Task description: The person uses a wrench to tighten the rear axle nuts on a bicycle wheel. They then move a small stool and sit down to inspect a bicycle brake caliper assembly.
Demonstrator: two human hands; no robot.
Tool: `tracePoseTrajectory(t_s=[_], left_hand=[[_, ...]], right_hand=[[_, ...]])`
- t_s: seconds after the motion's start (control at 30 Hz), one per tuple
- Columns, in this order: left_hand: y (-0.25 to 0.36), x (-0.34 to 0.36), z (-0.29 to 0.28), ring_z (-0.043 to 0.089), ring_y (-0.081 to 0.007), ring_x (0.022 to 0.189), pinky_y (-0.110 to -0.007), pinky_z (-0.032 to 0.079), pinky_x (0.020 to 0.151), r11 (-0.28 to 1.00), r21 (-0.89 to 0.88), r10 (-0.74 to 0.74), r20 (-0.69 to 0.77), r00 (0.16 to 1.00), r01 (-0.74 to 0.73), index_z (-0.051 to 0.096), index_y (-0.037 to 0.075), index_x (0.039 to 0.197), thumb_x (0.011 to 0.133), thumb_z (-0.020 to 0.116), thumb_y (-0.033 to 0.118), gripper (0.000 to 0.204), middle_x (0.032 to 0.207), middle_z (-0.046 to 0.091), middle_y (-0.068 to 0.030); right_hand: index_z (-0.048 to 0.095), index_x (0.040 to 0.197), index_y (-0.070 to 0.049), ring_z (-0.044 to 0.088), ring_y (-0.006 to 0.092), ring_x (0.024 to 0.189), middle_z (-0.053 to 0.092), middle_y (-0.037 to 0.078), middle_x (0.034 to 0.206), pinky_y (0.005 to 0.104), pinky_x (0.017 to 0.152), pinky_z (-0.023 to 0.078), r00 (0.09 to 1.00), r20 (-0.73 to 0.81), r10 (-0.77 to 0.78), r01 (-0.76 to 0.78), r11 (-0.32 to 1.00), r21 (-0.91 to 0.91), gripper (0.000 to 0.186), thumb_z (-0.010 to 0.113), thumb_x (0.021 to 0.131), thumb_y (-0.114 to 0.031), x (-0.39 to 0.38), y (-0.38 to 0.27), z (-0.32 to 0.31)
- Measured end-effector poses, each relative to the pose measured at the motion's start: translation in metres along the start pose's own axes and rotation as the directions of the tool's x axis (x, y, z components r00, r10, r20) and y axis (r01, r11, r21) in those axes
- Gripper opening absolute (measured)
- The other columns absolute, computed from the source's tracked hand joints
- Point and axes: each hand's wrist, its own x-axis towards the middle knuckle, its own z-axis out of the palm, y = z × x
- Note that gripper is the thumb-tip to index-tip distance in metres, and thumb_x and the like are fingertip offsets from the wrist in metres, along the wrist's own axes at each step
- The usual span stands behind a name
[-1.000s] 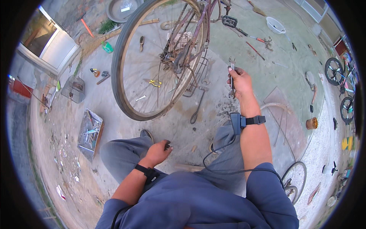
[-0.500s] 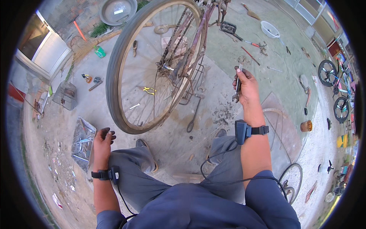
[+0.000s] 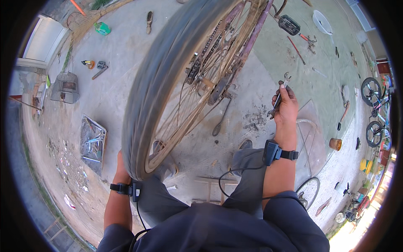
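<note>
The bicycle wheel [image 3: 153, 77], with a worn grey tyre and a rusty rim, fills the space before me, tilted and slightly smeared. A chain [image 3: 208, 44] and rusty frame parts run beside its hub. My left hand [image 3: 121, 170] is at the wheel's lower left edge; its fingers are hidden behind the tyre, so I cannot tell whether it grips. Held out to the right of the wheel, my right hand [image 3: 286, 105] is closed around a double open-ended wrench [image 3: 287, 78], whose two jaws stick out past the fingers. A black pedal [image 3: 289, 25] is above, at the bicycle's far side.
A tray of tools [image 3: 93, 143] lies at left, near a wire basket [image 3: 66, 88]. A long-handled metal tool [image 3: 221, 119] is on the ground behind the wheel. A rusty can [image 3: 335, 144], a white basin [image 3: 322, 22] and a small bicycle [image 3: 372, 111] stand at right.
The wheel has come nearer and tilted, looking larger. My left hand, before in the open beside my knee, has gone behind the tyre. My right hand still holds the wrench.
</note>
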Motion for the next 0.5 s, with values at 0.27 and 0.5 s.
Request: tracePoseTrajectory(t_s=[0.27,0.5], left_hand=[[0.028,-0.017,0.001,0.068,-0.0180,0.085,-0.030,0.053,0.073,0.960,0.004,-0.275,-0.195,0.942,0.281,0.054,-0.002,0.125,0.099,0.055,0.010,0.028,0.104,0.069,-0.0110],[0.075,-0.088,-0.060,0.069,-0.0193,0.087,-0.031,0.053,0.075,0.910,-0.088,-0.413,-0.142,0.899,0.405,0.054,-0.002,0.127,0.099,0.055,0.011,0.031,0.106,0.069,-0.0120]], right_hand=[[0.067,0.113,-0.005,0.058,0.0139,0.060,0.059,0.000,0.080,0.0257,0.052,0.046,0.984,-0.100,0.150,-0.167,0.968,-0.189,0.027,0.070,0.095,-0.025,-0.023,-0.047,-0.009],[0.063,0.104,-0.006,0.058,0.0158,0.060,0.059,0.002,0.078,0.0278,0.051,0.046,0.941,-0.147,0.304,-0.335,0.894,-0.296,0.021,0.071,0.094,-0.023,-0.110,-0.069,-0.055]])
